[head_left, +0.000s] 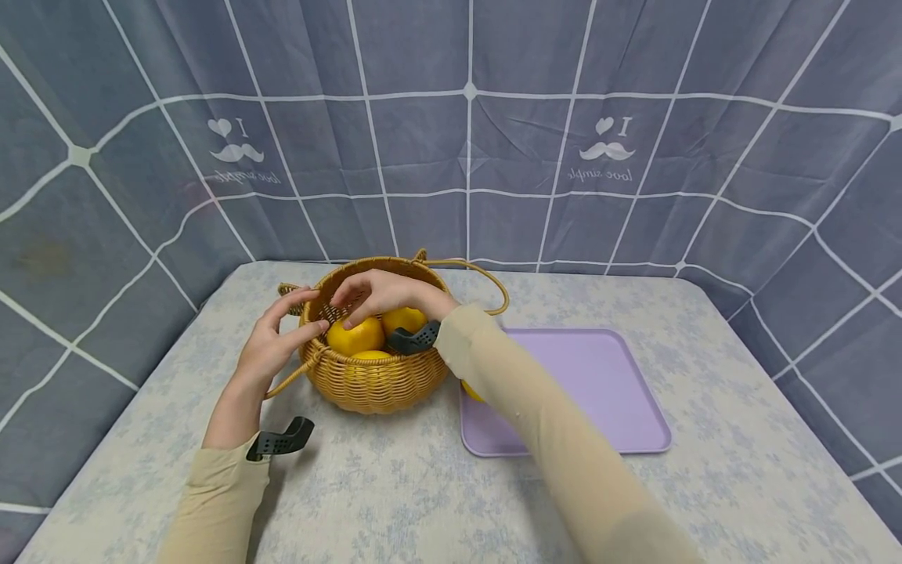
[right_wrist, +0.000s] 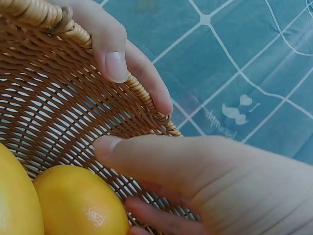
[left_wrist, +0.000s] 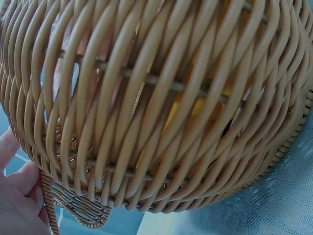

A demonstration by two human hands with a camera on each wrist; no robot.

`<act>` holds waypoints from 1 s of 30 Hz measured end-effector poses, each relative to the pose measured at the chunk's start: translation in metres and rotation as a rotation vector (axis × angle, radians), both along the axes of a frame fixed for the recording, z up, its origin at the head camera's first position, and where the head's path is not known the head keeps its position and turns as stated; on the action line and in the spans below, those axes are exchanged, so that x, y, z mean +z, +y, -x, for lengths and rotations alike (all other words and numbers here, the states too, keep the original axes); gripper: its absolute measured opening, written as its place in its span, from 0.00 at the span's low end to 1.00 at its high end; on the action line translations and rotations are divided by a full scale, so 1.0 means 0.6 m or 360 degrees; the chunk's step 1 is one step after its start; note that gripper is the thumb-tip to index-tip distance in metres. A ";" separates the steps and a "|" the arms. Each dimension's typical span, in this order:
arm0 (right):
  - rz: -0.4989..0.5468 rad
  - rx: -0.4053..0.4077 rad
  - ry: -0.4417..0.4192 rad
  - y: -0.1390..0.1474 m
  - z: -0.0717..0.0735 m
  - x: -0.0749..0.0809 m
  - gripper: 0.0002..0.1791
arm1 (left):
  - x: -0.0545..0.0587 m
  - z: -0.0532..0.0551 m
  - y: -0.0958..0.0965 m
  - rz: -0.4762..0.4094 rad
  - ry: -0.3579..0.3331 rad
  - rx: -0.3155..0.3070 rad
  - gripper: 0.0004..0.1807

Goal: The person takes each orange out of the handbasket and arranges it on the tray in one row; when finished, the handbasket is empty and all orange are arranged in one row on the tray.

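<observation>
A round wicker basket (head_left: 377, 389) holds several yellow-orange citrus fruits (head_left: 355, 337). My left hand (head_left: 271, 345) grips its left rim, thumb on the inner side and fingers outside, as the right wrist view shows. Inside the basket, over the fruits, my right hand (head_left: 387, 291) hovers with loosely bent fingers and nothing between them. In the right wrist view the right thumb and fingers (right_wrist: 166, 156) stand apart beside one fruit (right_wrist: 80, 200). The left wrist view is mostly filled by the basket's woven wall (left_wrist: 146, 122), with fruit glimpsed through the gaps.
Right of the basket lies a purple tray (head_left: 592, 376), partly covered by the right sleeve. A yellow fruit (head_left: 470, 391) peeks out at its left edge. The basket's handle (head_left: 486, 274) leans to the right. A grey-blue gridded curtain (head_left: 423, 149) hangs behind the table.
</observation>
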State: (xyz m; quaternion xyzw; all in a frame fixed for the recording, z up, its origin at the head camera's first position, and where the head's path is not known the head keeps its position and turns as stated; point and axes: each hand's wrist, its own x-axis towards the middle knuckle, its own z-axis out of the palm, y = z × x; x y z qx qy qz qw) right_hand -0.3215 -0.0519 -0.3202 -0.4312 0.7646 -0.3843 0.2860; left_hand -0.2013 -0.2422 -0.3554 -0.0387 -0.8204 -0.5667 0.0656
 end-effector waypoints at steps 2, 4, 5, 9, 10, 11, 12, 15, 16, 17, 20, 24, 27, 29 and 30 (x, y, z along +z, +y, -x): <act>-0.0034 0.0014 0.0023 0.000 0.000 -0.002 0.25 | 0.000 0.000 -0.001 -0.0001 -0.0010 0.0005 0.33; -0.0068 0.0027 0.0070 0.001 -0.001 -0.002 0.25 | -0.001 0.001 -0.001 0.0005 -0.0017 0.0010 0.33; -0.0085 0.0033 0.0095 0.001 -0.001 -0.002 0.25 | -0.001 0.001 -0.001 0.0009 -0.0020 0.0012 0.33; -0.0129 0.0067 0.0185 0.002 -0.003 -0.004 0.24 | -0.001 0.000 0.000 0.0017 -0.0015 0.0014 0.33; -0.0137 0.0080 0.0200 0.002 -0.002 -0.005 0.24 | 0.000 0.000 0.000 0.0016 -0.0015 0.0014 0.33; -0.0144 0.0092 0.0211 0.002 -0.001 -0.006 0.24 | 0.000 -0.001 0.000 0.0018 -0.0012 0.0011 0.33; -0.0152 0.0106 0.0221 0.002 -0.001 -0.007 0.24 | 0.000 -0.001 0.000 0.0021 -0.0012 0.0011 0.33; -0.0182 0.0151 0.0246 0.002 0.000 -0.009 0.24 | -0.001 -0.002 0.000 0.0026 -0.0020 0.0010 0.33; -0.0193 0.0165 0.0247 0.002 -0.001 -0.010 0.25 | -0.001 -0.002 -0.001 0.0026 -0.0022 0.0010 0.33; -0.0205 0.0180 0.0249 0.003 -0.001 -0.009 0.25 | -0.001 -0.002 -0.001 0.0027 -0.0022 0.0009 0.33; -0.0250 0.0217 0.0275 0.004 -0.003 -0.009 0.26 | -0.001 -0.002 -0.001 0.0027 -0.0015 0.0008 0.33; -0.0316 0.0240 0.0348 0.005 -0.005 -0.008 0.26 | -0.002 -0.001 0.000 0.0024 0.0000 0.0006 0.33; -0.0343 0.0228 0.0376 0.005 -0.004 -0.009 0.26 | -0.003 -0.001 0.000 0.0024 0.0007 0.0003 0.33; -0.0366 0.0214 0.0399 0.005 -0.004 -0.010 0.26 | -0.004 0.000 -0.001 0.0026 0.0012 -0.0001 0.33; -0.0382 0.0208 0.0413 0.006 -0.004 -0.010 0.27 | -0.004 0.000 -0.001 0.0025 0.0012 -0.0001 0.33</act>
